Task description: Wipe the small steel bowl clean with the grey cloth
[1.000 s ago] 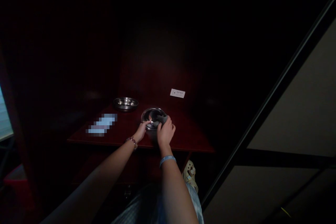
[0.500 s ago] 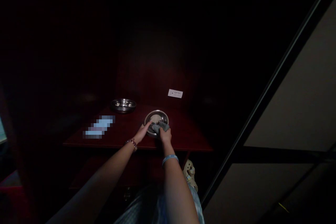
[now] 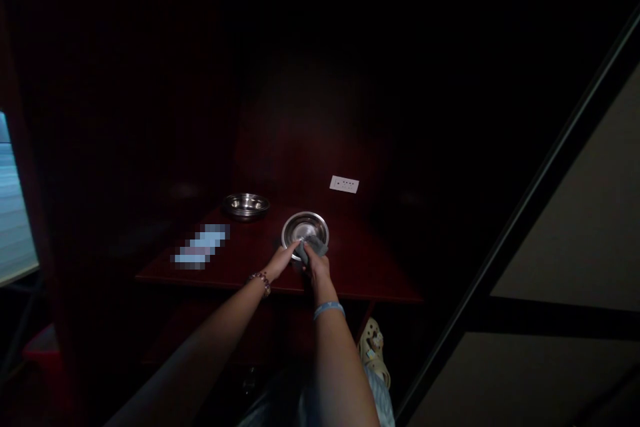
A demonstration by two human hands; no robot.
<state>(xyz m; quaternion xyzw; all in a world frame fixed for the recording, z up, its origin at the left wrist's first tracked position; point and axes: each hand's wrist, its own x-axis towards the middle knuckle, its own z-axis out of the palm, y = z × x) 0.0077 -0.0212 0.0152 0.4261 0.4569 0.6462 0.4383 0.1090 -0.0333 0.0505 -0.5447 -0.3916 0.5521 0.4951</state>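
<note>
Arms (image 3: 343, 353) stretch forward, fingers (image 3: 295, 248) curled: left hand (image 3: 281, 263) gripping steel bowl (image 3: 301, 229), right hand (image 3: 319, 268) clutching grey cloth (image 3: 318, 245).

One head-worn camera is looking forward and down at the person's bare left hand (image 3: 281, 263) and bare right hand (image 3: 318, 266), standing well back from both, and is facing the flat dark-red desktop (image 3: 360, 267) and, beyond it, the white rectangular wall socket (image 3: 345, 184).
</note>
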